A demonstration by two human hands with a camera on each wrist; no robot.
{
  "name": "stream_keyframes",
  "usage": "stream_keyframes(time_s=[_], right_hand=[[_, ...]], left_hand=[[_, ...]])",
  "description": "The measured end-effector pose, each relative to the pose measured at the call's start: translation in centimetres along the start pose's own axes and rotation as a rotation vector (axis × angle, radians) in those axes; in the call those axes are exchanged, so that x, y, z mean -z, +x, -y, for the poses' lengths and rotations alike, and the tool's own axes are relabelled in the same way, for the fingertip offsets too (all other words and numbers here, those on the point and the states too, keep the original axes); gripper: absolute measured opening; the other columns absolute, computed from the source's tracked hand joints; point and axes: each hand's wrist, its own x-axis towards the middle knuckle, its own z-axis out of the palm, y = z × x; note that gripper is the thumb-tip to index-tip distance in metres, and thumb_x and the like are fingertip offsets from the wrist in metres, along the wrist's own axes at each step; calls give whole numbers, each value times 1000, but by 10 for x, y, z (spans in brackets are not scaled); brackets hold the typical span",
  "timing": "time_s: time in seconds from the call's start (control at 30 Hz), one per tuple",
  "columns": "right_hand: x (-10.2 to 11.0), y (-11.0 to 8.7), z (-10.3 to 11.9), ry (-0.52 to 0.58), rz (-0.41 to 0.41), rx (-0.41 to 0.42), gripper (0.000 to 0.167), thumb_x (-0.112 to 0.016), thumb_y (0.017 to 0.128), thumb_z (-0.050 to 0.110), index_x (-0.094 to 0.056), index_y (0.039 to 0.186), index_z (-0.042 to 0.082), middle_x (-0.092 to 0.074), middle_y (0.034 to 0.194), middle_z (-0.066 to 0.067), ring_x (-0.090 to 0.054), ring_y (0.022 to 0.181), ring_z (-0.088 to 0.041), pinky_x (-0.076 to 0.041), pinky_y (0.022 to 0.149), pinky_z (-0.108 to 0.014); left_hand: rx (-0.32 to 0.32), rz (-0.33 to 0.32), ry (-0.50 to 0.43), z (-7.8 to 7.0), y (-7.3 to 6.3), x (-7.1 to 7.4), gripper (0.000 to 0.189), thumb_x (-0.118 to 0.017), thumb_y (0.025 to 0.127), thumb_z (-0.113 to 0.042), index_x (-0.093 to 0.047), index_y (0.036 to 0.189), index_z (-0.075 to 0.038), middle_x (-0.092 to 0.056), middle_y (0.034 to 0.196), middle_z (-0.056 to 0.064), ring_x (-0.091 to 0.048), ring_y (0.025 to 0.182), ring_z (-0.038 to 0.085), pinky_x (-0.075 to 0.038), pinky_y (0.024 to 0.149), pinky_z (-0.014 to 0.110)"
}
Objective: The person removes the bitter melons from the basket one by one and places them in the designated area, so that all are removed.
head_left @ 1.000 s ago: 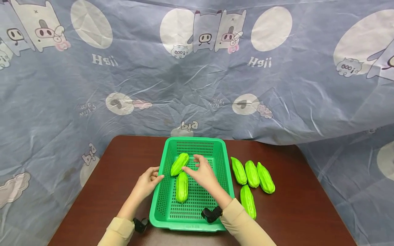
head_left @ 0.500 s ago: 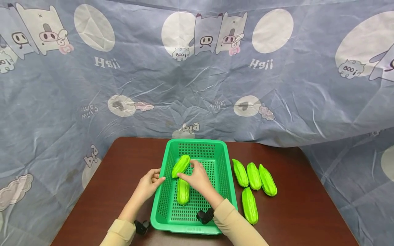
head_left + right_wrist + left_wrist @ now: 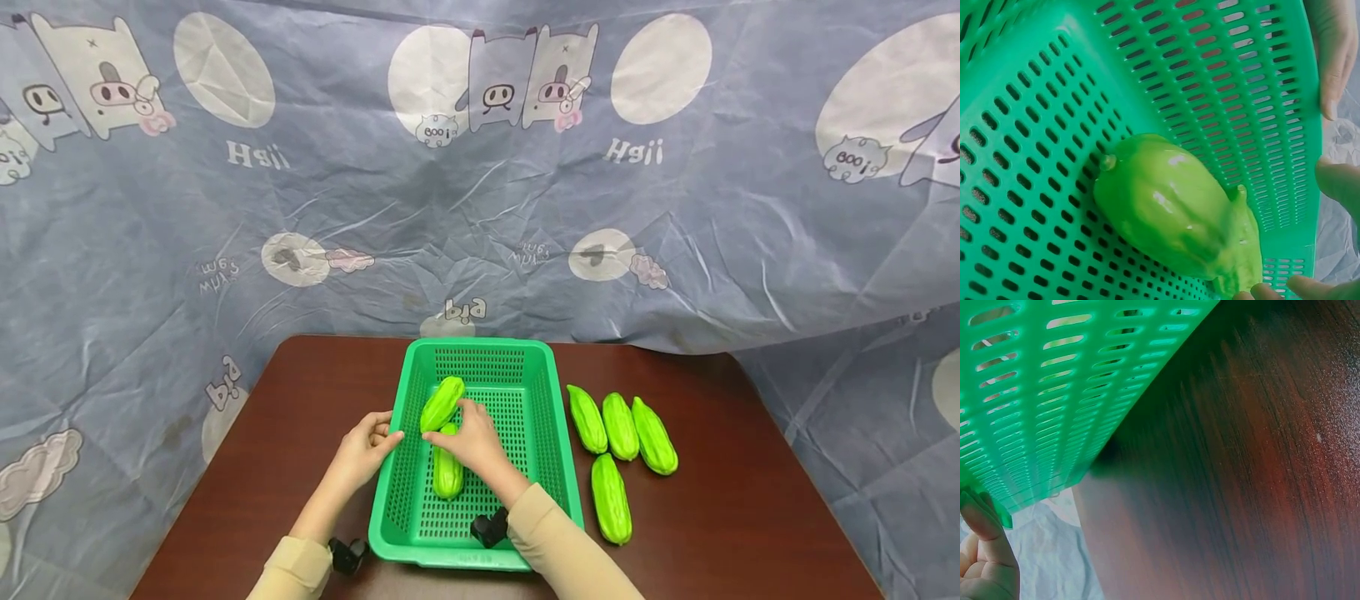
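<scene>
A green plastic basket (image 3: 491, 560) with slotted walls sits on the table, two light green ridged bitter melons inside. My left hand (image 3: 362, 450) grips its left rim, thumb over the edge and fingers outside. Inside the basket, my right hand (image 3: 474, 437) reaches over the near bitter melon (image 3: 447, 475). Its curved fingers and thumb are spread around the lower part of the far bitter melon (image 3: 442, 404), fingertips right at its side. In the right wrist view the thumb (image 3: 1341, 184) stands apart from that melon, and the near melon (image 3: 1163, 200) lies on the basket floor.
Several more bitter melons lie on the dark wooden table (image 3: 712, 508) right of the basket: a row of three (image 3: 620, 427) and one (image 3: 611, 500) nearer the front. A grey-blue printed cloth (image 3: 420, 192) hangs behind the table and at its sides.
My right hand has moved left and lower, bringing its thumb and fingers around the far bitter melon. The left hand stays on the rim, and the melons have not visibly moved.
</scene>
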Motion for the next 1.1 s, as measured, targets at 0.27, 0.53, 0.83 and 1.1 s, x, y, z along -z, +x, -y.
stream_keyframes(time_s=[0.27, 0.53, 0.83, 1.1], right_hand=[[-7, 3, -4, -32, 18, -33, 86, -84, 77, 40, -46, 140, -4, -50, 133, -25, -51, 121, -41, -47, 96, -55], [-12, 3, -6, -80, 28, -62, 90, -85, 75, 41, -44, 140, -5, -50, 133, -27, -51, 121, -43, -46, 97, -55], [-13, 0, -7, -108, 73, -85, 92, -85, 75, 39, -42, 140, -9, -50, 130, -30, -51, 120, -44, -46, 97, -56], [-16, -1, -9, -140, 125, -109, 98, -85, 75, 40, -37, 143, -11, -46, 136, -33, -46, 127, -50, -42, 102, -57]], left_hand=[[-2, -1, -10, -1, 1, 0, 49, -67, 95, -17, -51, 137, 4, -65, 109, 14, -65, 90, 19, -54, 72, 31], [-1, -8, -12, 0, 1, 0, 49, -67, 95, -18, -52, 136, 2, -65, 108, 13, -65, 88, 17, -53, 71, 29], [19, 6, -19, -1, 3, -1, 48, -67, 95, -17, -52, 137, 1, -65, 108, 11, -64, 89, 16, -53, 72, 30], [21, 20, -13, -1, 1, 1, 49, -66, 96, -18, -51, 138, 1, -64, 110, 12, -64, 92, 18, -53, 74, 32]])
